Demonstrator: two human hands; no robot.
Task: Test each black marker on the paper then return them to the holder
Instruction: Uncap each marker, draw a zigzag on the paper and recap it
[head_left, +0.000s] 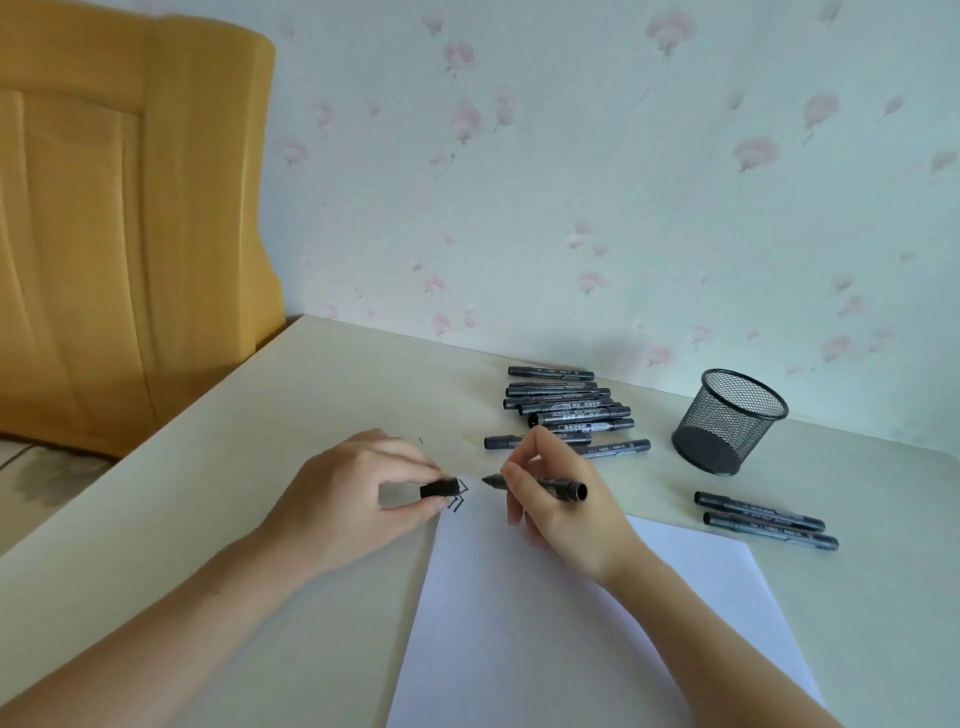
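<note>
My right hand (558, 499) grips an uncapped black marker (556, 487), its tip pointing left just above the top corner of the white paper (571, 623). My left hand (358, 493) pinches the marker's black cap (439, 488) a short gap left of the tip. A few black strokes (457, 496) mark the paper's top left corner. A pile of several capped black markers (566, 410) lies behind my hands. Two more markers (763, 519) lie to the right of the paper. The black mesh holder (727, 421) stands upright at the back right, and looks empty.
The pale table (260, 467) meets a flowered wall at the back. Its left edge runs diagonally beside a yellow wooden headboard (130, 208). A small ink mark (421, 440) sits on the table above my left hand.
</note>
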